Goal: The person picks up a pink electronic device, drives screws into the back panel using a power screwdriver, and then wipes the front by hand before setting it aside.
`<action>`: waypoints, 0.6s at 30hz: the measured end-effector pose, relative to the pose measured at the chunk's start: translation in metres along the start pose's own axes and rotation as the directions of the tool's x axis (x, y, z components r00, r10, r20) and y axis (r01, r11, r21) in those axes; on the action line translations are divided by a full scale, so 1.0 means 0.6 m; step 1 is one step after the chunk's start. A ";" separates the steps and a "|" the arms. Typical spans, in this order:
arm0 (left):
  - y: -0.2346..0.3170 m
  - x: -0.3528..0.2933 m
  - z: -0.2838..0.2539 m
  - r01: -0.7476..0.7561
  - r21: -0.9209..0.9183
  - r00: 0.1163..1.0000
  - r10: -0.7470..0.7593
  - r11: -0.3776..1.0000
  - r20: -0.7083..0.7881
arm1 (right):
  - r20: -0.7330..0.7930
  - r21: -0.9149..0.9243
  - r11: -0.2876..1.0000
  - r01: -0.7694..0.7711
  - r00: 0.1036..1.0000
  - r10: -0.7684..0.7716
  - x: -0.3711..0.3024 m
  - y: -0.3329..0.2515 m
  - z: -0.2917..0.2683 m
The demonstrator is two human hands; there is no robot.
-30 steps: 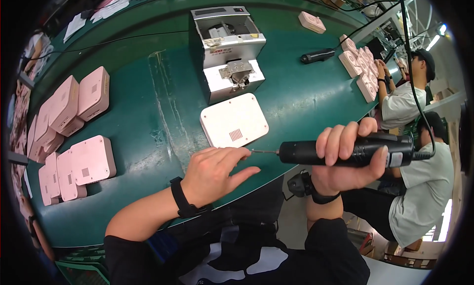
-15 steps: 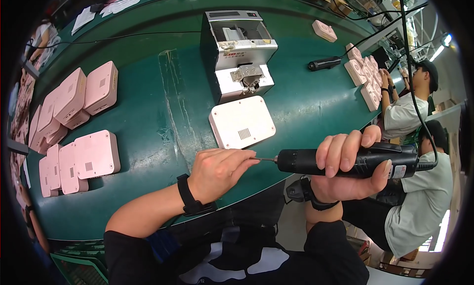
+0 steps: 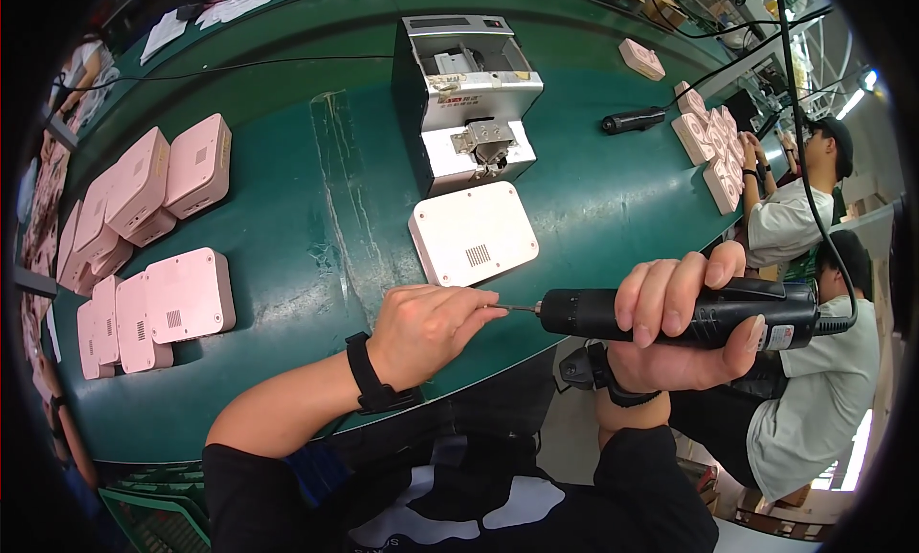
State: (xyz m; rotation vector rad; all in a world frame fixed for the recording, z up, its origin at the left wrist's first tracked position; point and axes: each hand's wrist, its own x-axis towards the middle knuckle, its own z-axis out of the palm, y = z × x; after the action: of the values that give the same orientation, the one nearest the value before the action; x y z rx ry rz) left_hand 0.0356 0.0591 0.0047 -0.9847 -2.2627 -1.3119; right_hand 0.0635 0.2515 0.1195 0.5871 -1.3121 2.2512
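Note:
My right hand [image 3: 680, 328] is wrapped round a black electric screwdriver [image 3: 593, 312], held level with its bit toward the left. At the bit's tip, the thumb and fingers of my left hand [image 3: 426, 328] pinch together; whether a screw sits between them is hidden. Just beyond my hands, a pale pink plastic case [image 3: 476, 232] lies flat on the green table, with corner holes and a slotted vent facing up. Touching or nearly touching its far side stands a silver and black screw feeder [image 3: 469, 103].
Several pink cases lean in stacks at the left [image 3: 144, 184] and nearer left [image 3: 187, 294]. Another black screwdriver [image 3: 632, 121] lies right of the feeder. Pink parts [image 3: 708, 136] cluster at the right edge beside a co-worker [image 3: 790, 208]. A cable [image 3: 804, 160] hangs at the right.
Both hands keep their hold, with the bit still at my left fingertips. The whole view has shifted very slightly; nothing on the table has visibly moved.

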 end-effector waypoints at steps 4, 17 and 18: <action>-0.001 0.000 0.000 -0.005 -0.003 1.000 0.005 1.000 -0.003 | 0.004 0.001 1.000 -0.002 1.000 0.002 0.000 0.002 0.001; -0.003 -0.005 0.002 -0.064 0.006 0.995 0.063 0.998 0.079 | 0.069 -0.106 0.986 -0.131 0.988 0.139 0.001 0.000 0.002; -0.001 -0.003 0.003 -0.076 -0.002 0.994 0.076 0.997 0.073 | 0.066 -0.115 0.983 -0.141 0.987 0.149 0.000 -0.003 0.002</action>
State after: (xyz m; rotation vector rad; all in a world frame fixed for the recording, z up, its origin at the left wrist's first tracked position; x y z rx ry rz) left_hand 0.0364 0.0598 0.0022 -1.1249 -2.2549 -1.2624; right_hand 0.0644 0.2512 0.1211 0.5575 -1.5508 2.2729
